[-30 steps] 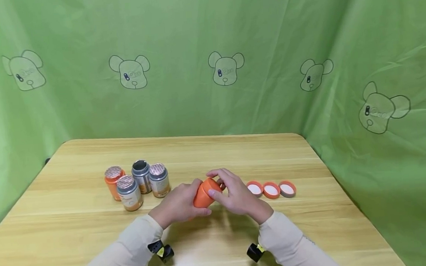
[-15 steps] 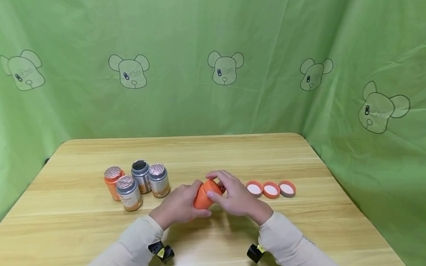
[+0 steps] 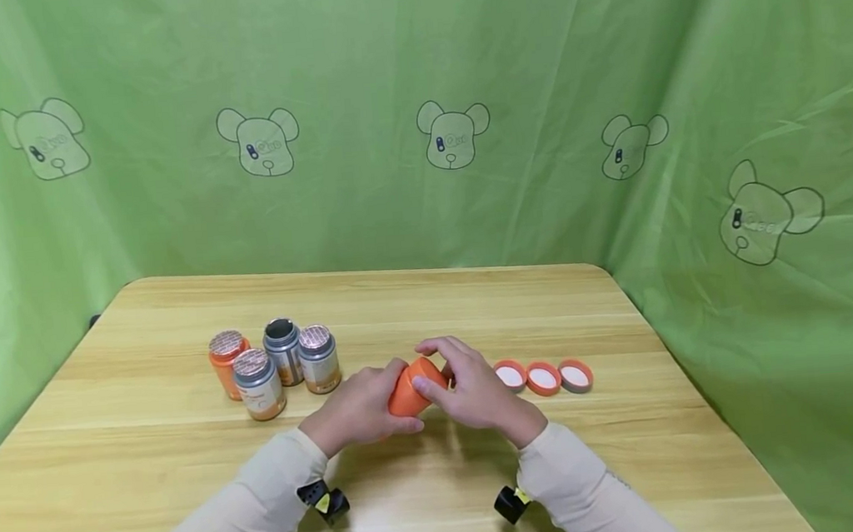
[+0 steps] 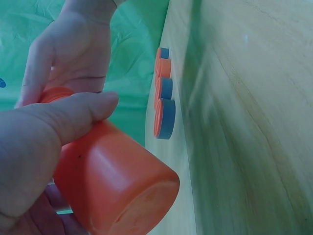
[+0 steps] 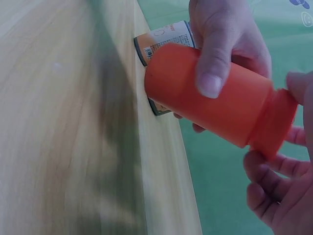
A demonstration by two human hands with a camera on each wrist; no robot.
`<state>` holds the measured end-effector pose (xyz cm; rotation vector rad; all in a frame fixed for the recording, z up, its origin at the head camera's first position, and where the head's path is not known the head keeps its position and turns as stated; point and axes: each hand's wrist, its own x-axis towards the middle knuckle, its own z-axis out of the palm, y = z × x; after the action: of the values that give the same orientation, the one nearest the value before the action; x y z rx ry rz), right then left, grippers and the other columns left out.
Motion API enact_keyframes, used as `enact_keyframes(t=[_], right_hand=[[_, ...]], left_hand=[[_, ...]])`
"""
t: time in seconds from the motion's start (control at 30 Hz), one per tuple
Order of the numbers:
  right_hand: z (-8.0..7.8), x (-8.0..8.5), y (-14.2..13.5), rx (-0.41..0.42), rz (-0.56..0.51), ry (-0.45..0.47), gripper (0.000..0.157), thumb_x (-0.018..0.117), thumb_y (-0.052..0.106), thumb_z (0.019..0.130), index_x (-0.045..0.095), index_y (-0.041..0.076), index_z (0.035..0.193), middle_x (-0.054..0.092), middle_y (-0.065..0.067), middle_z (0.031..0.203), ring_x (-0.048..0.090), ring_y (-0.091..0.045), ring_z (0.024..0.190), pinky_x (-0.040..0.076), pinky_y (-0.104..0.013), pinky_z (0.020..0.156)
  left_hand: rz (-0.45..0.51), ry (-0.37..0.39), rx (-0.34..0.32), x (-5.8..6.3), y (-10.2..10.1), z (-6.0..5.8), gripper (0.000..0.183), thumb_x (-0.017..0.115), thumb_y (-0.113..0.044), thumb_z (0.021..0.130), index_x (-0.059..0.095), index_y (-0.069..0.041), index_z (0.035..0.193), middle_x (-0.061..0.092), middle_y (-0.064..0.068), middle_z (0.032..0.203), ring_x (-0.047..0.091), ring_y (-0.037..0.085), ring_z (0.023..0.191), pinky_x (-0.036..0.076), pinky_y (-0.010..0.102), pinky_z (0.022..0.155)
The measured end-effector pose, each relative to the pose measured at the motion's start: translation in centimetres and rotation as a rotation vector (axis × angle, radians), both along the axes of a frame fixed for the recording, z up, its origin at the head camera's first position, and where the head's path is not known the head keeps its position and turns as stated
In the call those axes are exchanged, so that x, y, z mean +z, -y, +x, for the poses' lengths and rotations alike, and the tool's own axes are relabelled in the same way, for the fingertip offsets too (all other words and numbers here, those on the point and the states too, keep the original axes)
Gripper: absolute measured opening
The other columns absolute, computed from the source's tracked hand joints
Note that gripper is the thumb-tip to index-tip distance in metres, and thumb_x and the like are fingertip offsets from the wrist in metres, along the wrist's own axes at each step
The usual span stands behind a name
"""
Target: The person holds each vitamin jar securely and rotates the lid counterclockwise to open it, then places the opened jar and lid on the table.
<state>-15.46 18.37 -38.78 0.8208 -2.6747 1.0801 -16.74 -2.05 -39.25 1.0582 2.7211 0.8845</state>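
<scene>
My left hand (image 3: 362,406) grips a plain orange bottle (image 3: 407,396) around its body, thumb along the side. The bottle is tilted above the table, its capped end up and to the right. At that end my right hand (image 3: 475,389) pinches the orange lid (image 5: 276,125) between thumb and fingers, as the right wrist view shows. The lid sits on the bottle's neck. In the left wrist view the bottle's bottom (image 4: 146,210) faces the camera, and the left thumb hides part of the neck.
To the left stand an orange jar (image 3: 228,365) and a grey jar (image 3: 260,388) with foil seals, another sealed grey jar (image 3: 320,362), and an unsealed grey jar (image 3: 283,354). Right of my hands, several removed lids (image 3: 543,379) lie in a row, white liners up. A green curtain (image 3: 363,221) hangs behind.
My right fingers have shifted slightly around the lid, and the bottle's tilt varies a little. My left hand keeps its grip in nearly the same place. The jars and loose lids stay put.
</scene>
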Motion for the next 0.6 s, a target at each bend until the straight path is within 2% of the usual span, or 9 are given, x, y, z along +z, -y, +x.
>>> enact_keyframes(t=[0.13, 0.27, 0.6], right_hand=[[-0.03, 0.14, -0.13, 0.046, -0.011, -0.024, 0.042, 0.064, 0.028, 0.092, 0.052, 0.009, 0.127, 0.056, -0.004, 0.118, 0.057, -0.015, 0.081, 0.049, -0.039, 0.069], [-0.08, 0.21, -0.34, 0.083, -0.039, -0.041, 0.042, 0.063, 0.024, 0.09, 0.052, 0.007, 0.127, 0.056, -0.007, 0.119, 0.058, -0.02, 0.088, 0.049, -0.043, 0.072], [0.01, 0.25, -0.33, -0.004, -0.008, -0.014, 0.043, 0.062, 0.033, 0.093, 0.053, 0.008, 0.127, 0.056, -0.011, 0.122, 0.056, -0.017, 0.076, 0.047, -0.029, 0.063]], left_hand=[[0.0, -0.009, 0.005, -0.05, 0.08, -0.04, 0.059, 0.082, -0.038, 0.077, 0.05, -0.007, 0.116, 0.059, -0.001, 0.08, 0.055, 0.009, 0.064, 0.046, 0.026, 0.057], [0.008, -0.011, 0.001, -0.09, 0.1, -0.04, 0.058, 0.083, -0.037, 0.076, 0.051, -0.007, 0.114, 0.059, -0.002, 0.079, 0.054, 0.01, 0.063, 0.046, 0.026, 0.056], [0.014, -0.012, -0.008, 0.0, -0.13, 0.04, 0.057, 0.083, -0.036, 0.076, 0.051, -0.008, 0.115, 0.06, -0.002, 0.08, 0.054, 0.009, 0.064, 0.046, 0.026, 0.057]])
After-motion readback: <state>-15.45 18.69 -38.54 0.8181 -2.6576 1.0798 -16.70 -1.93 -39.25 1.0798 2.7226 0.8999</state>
